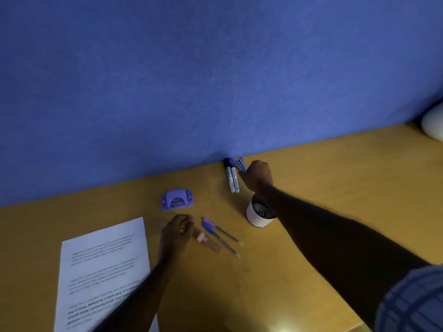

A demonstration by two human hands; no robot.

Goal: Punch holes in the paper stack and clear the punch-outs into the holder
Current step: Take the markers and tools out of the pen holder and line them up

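Note:
A printed paper stack (103, 271) lies flat at the near left of the wooden desk (335, 176). A small purple hole punch (177, 199) sits beyond it, apart from both hands. The white cylindrical holder (257, 214) stands right of centre, partly under my right forearm. My left hand (176, 232) hovers between the paper and the punch, fingers curled, with something small and yellowish at its fingertips. My right hand (257, 174) reaches to the back wall and is closed on blue pens (240, 164).
Two white markers (233, 179) lie by the blue partition (215, 80). Two pens (221, 234) and a small brown and pink eraser-like item (208, 242) lie right of my left hand. A pale rounded object (434, 125) sits far right.

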